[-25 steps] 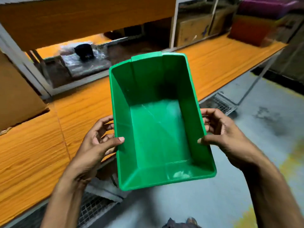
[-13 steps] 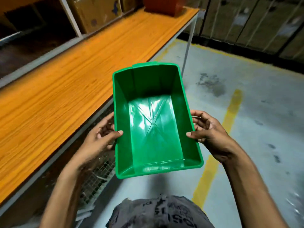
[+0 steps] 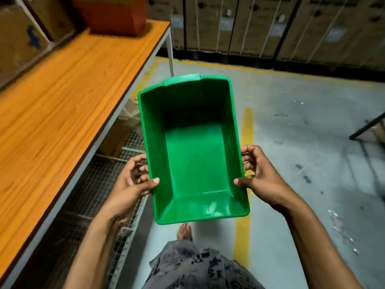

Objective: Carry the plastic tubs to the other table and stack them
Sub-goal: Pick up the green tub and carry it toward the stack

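Green tub (image 3: 193,151) held in air over grey concrete floor (image 3: 302,126), open side up, empty. Left hand (image 3: 133,180) and right hand (image 3: 260,174) clamp its long sides, thumbs over rim. Orange wood-grain worktop (image 3: 62,97) at left carries red tubs (image 3: 116,15) at far end. Yellow floor line (image 3: 245,130); strapped cartons (image 3: 270,24) along back wall.

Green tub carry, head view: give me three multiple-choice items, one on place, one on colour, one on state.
1. Where is the green tub?
A. on the wooden table
B. held over the floor
C. on the red tub

2. What colour is the floor stripe?
A. yellow
B. white
C. blue

3. What does the green tub hold?
A. boxes
B. another tub
C. nothing

Answers: 1 B, the left hand and right hand grip its sides beside the wooden table; 2 A, the stripe is plainly yellow; 3 C, its bare bottom shows.
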{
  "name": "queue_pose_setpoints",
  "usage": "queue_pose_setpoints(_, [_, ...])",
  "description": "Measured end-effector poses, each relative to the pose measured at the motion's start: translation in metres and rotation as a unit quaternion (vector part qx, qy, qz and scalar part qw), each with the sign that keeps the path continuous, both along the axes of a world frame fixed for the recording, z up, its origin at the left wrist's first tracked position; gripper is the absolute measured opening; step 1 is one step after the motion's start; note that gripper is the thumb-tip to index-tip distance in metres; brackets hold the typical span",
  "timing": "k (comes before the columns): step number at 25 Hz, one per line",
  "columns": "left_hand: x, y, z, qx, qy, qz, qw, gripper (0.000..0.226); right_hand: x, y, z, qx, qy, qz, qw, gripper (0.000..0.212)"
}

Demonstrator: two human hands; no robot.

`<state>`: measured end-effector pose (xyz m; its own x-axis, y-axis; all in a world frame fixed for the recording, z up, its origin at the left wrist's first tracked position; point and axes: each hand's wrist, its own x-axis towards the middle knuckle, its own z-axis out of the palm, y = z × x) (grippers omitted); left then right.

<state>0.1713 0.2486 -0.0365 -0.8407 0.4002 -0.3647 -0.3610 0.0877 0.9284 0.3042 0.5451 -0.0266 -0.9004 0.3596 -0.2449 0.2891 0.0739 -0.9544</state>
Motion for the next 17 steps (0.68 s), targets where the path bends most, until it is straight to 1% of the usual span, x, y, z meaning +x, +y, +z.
queue_pose_setpoints(5, [-0.094,0.083,0.004,0.015,0.035,-0.036,0.999,0.065,-0.07,0.062,0.004,0.05,0.0,-0.074,0.996,0.073])
queue_pose_setpoints(11, [-0.196,0.195,0.003,-0.011,0.092,-0.058,0.994,0.07,-0.16,0.153,0.002,0.084,-0.016,-0.134,0.987,0.071])
queue_pose_setpoints(14, [-0.248,0.259,-0.003,-0.016,0.098,-0.047,0.994,0.069,-0.215,0.218,-0.005,0.071,-0.014,-0.14,0.987,0.071])
queue_pose_setpoints(17, [-0.302,0.322,-0.007,-0.015,0.114,-0.032,0.993,0.072,-0.273,0.291,-0.002,0.054,-0.017,-0.108,0.993,0.068])
